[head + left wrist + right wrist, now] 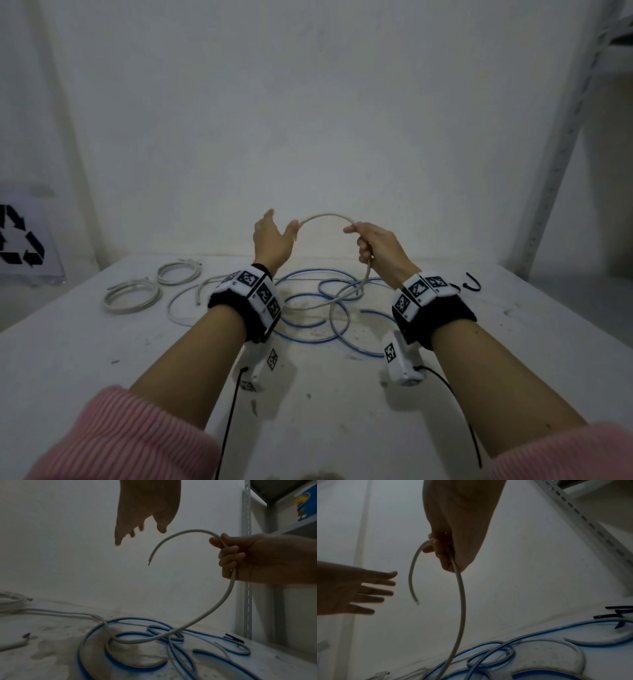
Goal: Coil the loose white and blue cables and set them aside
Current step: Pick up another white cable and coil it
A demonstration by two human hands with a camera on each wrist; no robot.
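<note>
My right hand [371, 245] grips a white cable [325, 216] lifted above the table, fingers curled round it [440, 551]. The cable arches left from the fist and its cut free end [148, 563] hangs in the air. The rest of it drops to the table among loose loops of a blue-edged cable [308, 322]. My left hand [274, 236] is raised beside the free end with fingers spread [373, 592], a small gap from the cable. It holds nothing.
Two coiled white cables [132, 296] [178, 272] lie at the table's back left, with another loose white cable [186, 301] beside them. Black clips [471, 282] lie at the back right. A metal shelf upright [561, 154] stands on the right, a recycling sign [20, 240] on the left.
</note>
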